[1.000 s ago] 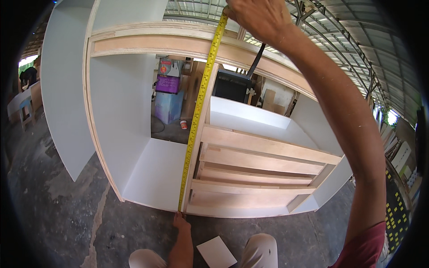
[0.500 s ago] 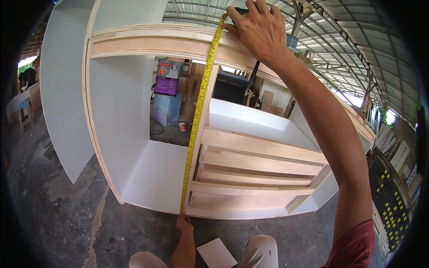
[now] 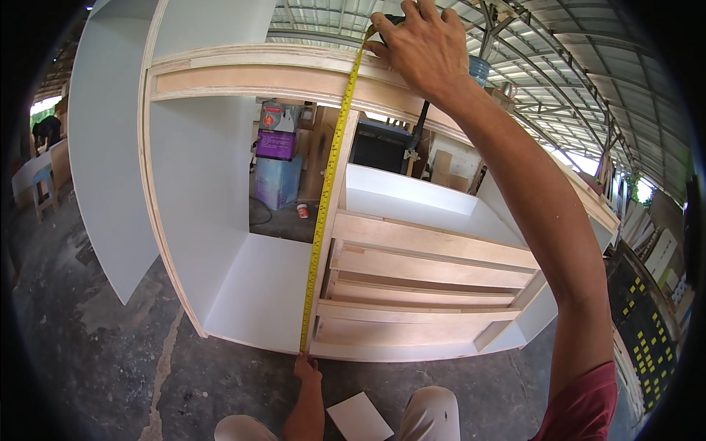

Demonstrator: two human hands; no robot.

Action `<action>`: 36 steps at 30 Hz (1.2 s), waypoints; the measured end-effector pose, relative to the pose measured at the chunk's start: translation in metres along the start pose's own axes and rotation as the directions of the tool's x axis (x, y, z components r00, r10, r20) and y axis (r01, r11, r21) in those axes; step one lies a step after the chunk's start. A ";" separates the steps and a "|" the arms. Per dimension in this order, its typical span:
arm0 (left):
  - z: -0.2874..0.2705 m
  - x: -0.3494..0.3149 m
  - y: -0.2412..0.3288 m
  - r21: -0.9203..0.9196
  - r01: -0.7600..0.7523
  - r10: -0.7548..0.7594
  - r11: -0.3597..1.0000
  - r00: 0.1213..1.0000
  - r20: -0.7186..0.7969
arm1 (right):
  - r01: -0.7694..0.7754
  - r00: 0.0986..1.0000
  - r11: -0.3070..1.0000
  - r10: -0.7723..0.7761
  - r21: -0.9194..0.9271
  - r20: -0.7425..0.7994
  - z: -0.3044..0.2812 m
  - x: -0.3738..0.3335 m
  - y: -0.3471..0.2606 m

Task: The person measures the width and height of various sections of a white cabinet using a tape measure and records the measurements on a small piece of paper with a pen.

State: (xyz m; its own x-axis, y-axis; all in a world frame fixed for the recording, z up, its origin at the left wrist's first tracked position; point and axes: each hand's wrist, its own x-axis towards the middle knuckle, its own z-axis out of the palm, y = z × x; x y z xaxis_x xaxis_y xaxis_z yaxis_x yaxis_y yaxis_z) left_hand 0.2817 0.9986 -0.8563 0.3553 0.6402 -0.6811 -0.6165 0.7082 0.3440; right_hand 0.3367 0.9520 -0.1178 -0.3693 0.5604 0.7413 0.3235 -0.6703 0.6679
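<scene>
A yellow tape measure [image 3: 327, 197] is stretched from top to bottom along the front of a white and plywood cabinet [image 3: 246, 72]. My right hand [image 3: 429, 53] is closed round the tape's dark case at the upper rail; the fingers partly hide the case. Down at the cabinet's bottom edge, my left hand [image 3: 307, 367] pinches the lower end of the blade. The blade runs beside the upright divider, left of several plywood drawer fronts [image 3: 434, 266]. An open compartment with a white floor panel [image 3: 257, 294] lies left of the blade.
Behind the cabinet stand stacked boxes [image 3: 276, 158] and a small orange-white cup [image 3: 302, 211]. A white square board [image 3: 359, 417] lies on the concrete floor between my knees. At the right, a black panel with yellow squares [image 3: 638, 331] leans near timber offcuts.
The view has shifted very slightly, so the cabinet sits a touch lower and to the right. Both hands keep their grip on the tape measure.
</scene>
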 end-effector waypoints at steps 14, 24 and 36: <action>0.010 -0.016 0.008 -0.020 0.031 -0.032 0.999 0.998 -0.050 | 0.024 0.999 1.000 -0.024 0.004 0.037 -0.009 0.004 -0.002; 0.008 -0.011 0.005 -0.013 0.021 -0.021 1.000 1.000 -0.004 | 0.054 0.998 0.998 -0.054 -0.024 0.011 -0.005 0.006 -0.001; 0.011 0.007 0.011 0.007 0.141 -0.137 0.990 0.971 -0.197 | 0.079 0.997 0.993 -0.076 -0.090 0.032 -0.009 0.009 -0.002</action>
State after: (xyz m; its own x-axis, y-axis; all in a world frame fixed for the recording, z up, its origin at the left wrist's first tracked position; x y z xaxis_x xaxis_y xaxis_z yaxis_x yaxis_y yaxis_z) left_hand 0.2854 1.0140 -0.8497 0.2908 0.4653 -0.8360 -0.5555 0.7935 0.2485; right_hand 0.3253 0.9540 -0.1132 -0.3643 0.6253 0.6901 0.2140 -0.6650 0.7155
